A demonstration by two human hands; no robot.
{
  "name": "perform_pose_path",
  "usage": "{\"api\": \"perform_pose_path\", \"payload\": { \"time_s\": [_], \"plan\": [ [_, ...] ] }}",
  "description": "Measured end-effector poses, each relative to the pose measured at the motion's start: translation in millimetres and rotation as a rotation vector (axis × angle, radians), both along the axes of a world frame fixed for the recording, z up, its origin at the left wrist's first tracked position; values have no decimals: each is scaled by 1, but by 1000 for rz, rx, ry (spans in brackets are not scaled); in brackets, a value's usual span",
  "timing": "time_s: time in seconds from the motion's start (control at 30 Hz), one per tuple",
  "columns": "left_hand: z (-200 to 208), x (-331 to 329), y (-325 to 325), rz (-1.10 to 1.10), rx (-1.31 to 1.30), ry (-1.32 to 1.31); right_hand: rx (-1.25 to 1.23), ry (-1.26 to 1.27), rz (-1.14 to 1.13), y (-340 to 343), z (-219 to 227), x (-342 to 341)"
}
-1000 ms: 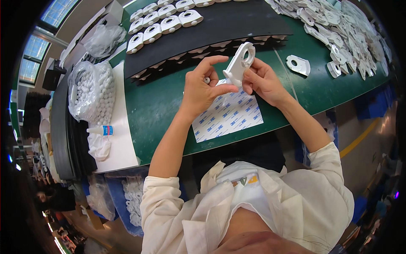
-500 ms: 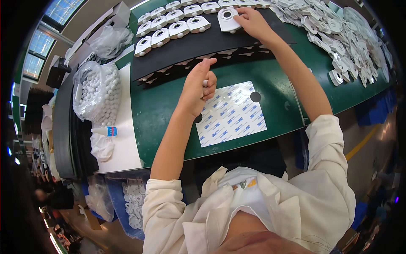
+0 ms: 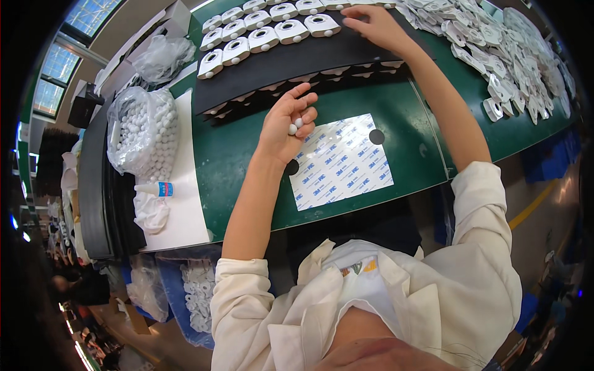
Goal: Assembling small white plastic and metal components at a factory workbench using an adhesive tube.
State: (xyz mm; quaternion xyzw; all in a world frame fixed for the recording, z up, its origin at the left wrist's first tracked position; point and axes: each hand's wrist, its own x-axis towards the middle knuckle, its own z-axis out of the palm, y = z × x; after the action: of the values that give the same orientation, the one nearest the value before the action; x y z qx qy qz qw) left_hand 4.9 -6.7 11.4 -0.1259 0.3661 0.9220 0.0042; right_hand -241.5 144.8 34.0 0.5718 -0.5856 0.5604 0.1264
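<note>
My left hand [image 3: 288,120] is above the green table, palm up with fingers curled round small white balls [image 3: 296,126]; at least two of them show. My right hand [image 3: 378,28] hovers over the right part of a black board [image 3: 260,74], fingers stretched and nothing visible in them. Just left of it, a white arched piece [image 3: 322,25] with a round hole and a white ball at its edge rests on the board. Several like pieces stand in rows to its left and behind. Between my arms lies a printed white sheet [image 3: 343,162] with two black discs at its sides.
A plastic bag of white balls [image 3: 143,133] stands at the left, with a small white-and-blue bottle [image 3: 154,190] near it. Loose white parts [image 3: 495,62] are heaped at the right. More white pieces show beneath the board. A blue bin [image 3: 179,290] stands below the table's left edge.
My right hand has let go of the white piece, now at the end of the front row, and moved slightly right. My left hand has loosened, showing the balls.
</note>
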Motion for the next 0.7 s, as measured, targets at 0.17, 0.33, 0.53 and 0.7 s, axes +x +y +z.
{"api": "perform_pose_path", "payload": {
  "time_s": [0.17, 0.33, 0.53, 0.7],
  "plan": [
    [1, 4, 1, -38, -69, 5, 461, 21, -548, 89, 29, 44],
    [4, 4, 5, -53, -152, 10, 705, -143, -747, 186, 15, 59],
    [5, 5, 6, -16, -151, -21, 944, -197, -648, 216, -2, 101],
    [6, 4, 9, -26, -159, 5, 949, 115, -761, 205, -7, 126]
  ]
}}
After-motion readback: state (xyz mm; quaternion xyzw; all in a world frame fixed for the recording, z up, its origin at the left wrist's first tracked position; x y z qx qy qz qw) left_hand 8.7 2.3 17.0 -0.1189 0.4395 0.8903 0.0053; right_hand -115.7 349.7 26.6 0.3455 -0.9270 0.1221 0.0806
